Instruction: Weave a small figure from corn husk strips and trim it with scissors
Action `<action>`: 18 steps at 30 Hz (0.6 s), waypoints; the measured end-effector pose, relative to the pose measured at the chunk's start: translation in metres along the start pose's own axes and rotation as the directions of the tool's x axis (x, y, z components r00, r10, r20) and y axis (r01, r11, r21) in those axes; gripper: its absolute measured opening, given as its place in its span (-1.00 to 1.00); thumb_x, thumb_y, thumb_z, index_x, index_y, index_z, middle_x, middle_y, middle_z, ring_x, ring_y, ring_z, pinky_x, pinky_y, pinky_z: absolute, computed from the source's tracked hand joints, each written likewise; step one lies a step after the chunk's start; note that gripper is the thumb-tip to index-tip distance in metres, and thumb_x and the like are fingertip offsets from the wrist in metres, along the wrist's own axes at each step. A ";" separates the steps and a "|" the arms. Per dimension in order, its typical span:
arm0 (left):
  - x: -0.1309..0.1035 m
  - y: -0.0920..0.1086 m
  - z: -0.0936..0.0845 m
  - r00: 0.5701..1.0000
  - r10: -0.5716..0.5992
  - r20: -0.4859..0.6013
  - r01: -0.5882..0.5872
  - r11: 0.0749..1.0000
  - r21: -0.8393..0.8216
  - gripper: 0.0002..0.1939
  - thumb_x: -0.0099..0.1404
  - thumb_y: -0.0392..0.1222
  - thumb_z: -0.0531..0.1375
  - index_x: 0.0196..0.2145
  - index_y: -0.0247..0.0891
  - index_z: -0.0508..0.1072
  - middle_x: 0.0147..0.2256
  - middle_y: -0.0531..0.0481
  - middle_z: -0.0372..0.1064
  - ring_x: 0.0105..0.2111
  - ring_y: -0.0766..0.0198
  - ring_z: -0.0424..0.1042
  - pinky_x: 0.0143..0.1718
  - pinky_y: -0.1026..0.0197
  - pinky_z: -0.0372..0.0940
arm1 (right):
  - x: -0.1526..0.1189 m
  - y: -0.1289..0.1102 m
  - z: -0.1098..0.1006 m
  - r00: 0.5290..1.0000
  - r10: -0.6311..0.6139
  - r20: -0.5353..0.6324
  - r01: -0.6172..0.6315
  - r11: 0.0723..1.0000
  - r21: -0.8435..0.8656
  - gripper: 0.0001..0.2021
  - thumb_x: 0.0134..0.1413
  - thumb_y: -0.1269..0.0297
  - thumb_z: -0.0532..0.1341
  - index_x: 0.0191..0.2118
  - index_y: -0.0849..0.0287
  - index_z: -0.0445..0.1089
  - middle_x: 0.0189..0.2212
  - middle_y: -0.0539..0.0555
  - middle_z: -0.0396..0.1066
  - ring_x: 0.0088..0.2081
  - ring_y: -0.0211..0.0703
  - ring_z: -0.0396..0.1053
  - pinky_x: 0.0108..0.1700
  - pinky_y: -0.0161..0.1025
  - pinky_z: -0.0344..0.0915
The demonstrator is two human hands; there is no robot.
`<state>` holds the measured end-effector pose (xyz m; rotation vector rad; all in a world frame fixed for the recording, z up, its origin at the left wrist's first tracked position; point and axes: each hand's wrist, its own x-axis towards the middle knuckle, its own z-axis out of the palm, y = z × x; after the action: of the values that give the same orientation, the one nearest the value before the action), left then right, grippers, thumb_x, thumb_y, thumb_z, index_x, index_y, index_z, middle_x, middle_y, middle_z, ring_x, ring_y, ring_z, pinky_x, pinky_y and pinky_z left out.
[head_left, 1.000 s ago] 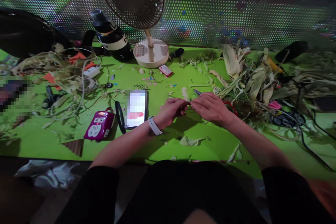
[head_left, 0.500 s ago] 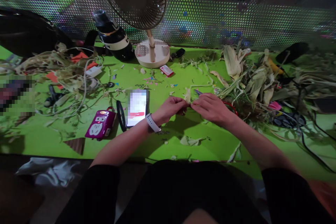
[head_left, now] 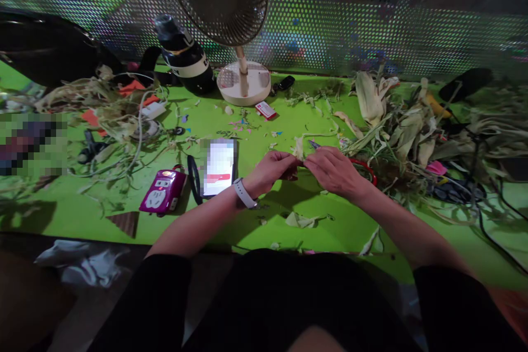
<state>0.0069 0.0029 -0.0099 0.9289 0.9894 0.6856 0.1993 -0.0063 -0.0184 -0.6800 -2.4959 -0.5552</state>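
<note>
My left hand [head_left: 275, 169], with a pale watch band on its wrist, is closed in a pinch. Its fingertips meet those of my right hand [head_left: 336, 173], which is pinched as well. A small pale piece of dried corn husk [head_left: 298, 147] sticks up where the fingertips come together; its lower end is hidden by the fingers. Scissors with red handles [head_left: 367, 165] lie partly beneath my right hand, their blade tip showing beyond the knuckles. Below the hands a loose scrap of husk [head_left: 301, 220] rests on the green tabletop [head_left: 256, 234].
Corn husks [head_left: 406, 126] are heaped on the right, with cables. A lit phone [head_left: 219, 168], a purple socket block [head_left: 164, 191] and a tangle of husks and white cable [head_left: 119, 113] lie left. A fan [head_left: 244, 83] and a dark bottle [head_left: 187, 60] stand behind.
The whole view has shifted slightly, so things on the table appear a little further right. Both hands keep their pinch together, with the husk piece still between them.
</note>
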 end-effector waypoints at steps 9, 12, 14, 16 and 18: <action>-0.007 -0.006 0.001 0.935 0.349 0.061 -0.352 0.893 0.281 -0.86 0.18 -0.23 0.17 -0.50 -0.31 0.44 -0.58 0.05 0.39 -0.59 0.44 0.34 -0.50 0.36 0.27 | -0.003 0.005 0.003 0.980 0.201 0.001 -0.197 0.960 0.198 -0.80 0.24 0.41 0.07 -0.17 0.12 0.44 -0.26 0.07 0.46 -0.18 -0.12 0.34 -0.05 -0.10 0.28; -0.008 -0.008 0.002 0.906 0.419 0.064 -0.415 0.848 0.329 -0.86 0.19 -0.21 0.18 -0.47 -0.30 0.44 -0.55 0.03 0.39 -0.57 0.42 0.36 -0.50 0.34 0.28 | -0.002 0.003 0.002 0.977 0.214 0.002 -0.210 0.957 0.200 -0.82 0.24 0.40 0.08 -0.19 0.12 0.43 -0.26 0.06 0.45 -0.19 -0.13 0.34 -0.07 -0.12 0.28; -0.008 -0.010 0.004 0.888 0.457 0.055 -0.448 0.830 0.331 -0.85 0.20 -0.18 0.17 -0.45 -0.30 0.44 -0.55 0.01 0.39 -0.56 0.39 0.38 -0.50 0.32 0.29 | -0.001 0.002 0.001 0.976 0.218 -0.021 -0.210 0.958 0.193 -0.84 0.23 0.41 0.10 -0.19 0.13 0.42 -0.26 0.07 0.45 -0.19 -0.13 0.34 -0.06 -0.13 0.28; -0.009 -0.011 0.005 0.871 0.490 0.041 -0.472 0.809 0.350 -0.83 0.21 -0.16 0.17 -0.44 -0.30 0.45 -0.54 -0.01 0.40 -0.55 0.38 0.39 -0.48 0.30 0.29 | 0.000 0.001 -0.001 0.973 0.226 -0.041 -0.214 0.957 0.196 -0.86 0.22 0.42 0.12 -0.18 0.14 0.41 -0.27 0.07 0.45 -0.18 -0.13 0.33 -0.05 -0.13 0.28; -0.011 -0.012 0.005 0.858 0.513 0.029 -0.482 0.782 0.395 -0.85 0.18 -0.16 0.20 -0.46 -0.29 0.47 -0.53 -0.01 0.40 -0.54 0.37 0.37 -0.45 0.29 0.27 | 0.001 0.000 -0.002 0.973 0.226 -0.040 -0.214 0.956 0.198 -0.85 0.22 0.42 0.11 -0.17 0.15 0.40 -0.26 0.08 0.45 -0.16 -0.13 0.34 -0.04 -0.12 0.28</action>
<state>0.0079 -0.0130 -0.0150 1.5631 0.9734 0.9969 0.1997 -0.0069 -0.0160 -0.8369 -2.3373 -0.2450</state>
